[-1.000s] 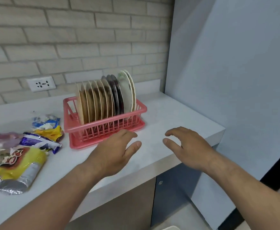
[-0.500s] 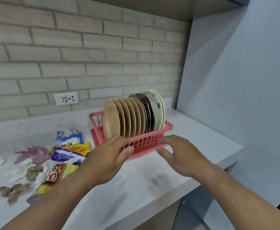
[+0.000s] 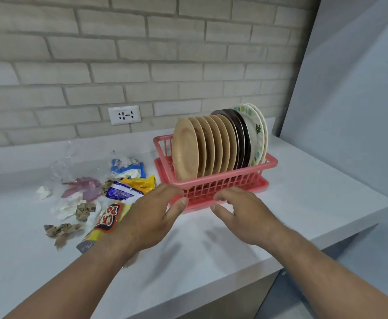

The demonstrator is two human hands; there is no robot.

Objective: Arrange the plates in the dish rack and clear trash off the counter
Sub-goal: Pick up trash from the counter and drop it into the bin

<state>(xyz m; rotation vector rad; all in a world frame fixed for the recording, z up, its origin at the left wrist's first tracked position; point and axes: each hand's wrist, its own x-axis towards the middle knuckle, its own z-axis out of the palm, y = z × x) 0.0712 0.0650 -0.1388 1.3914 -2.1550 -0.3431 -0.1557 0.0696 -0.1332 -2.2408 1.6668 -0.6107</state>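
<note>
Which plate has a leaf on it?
The white round plate with green rim patches, near the pink plastic rack's right end; tan plates and brown plates look plain.

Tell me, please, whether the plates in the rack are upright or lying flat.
Upright: the plates stand on edge in a row inside the pink rack.

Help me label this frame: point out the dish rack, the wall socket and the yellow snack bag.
dish rack (image 3: pixel 234 181), head view, front wall.
wall socket (image 3: pixel 124 115), head view, faceplate middle.
yellow snack bag (image 3: pixel 107 221), head view, red label.
</note>
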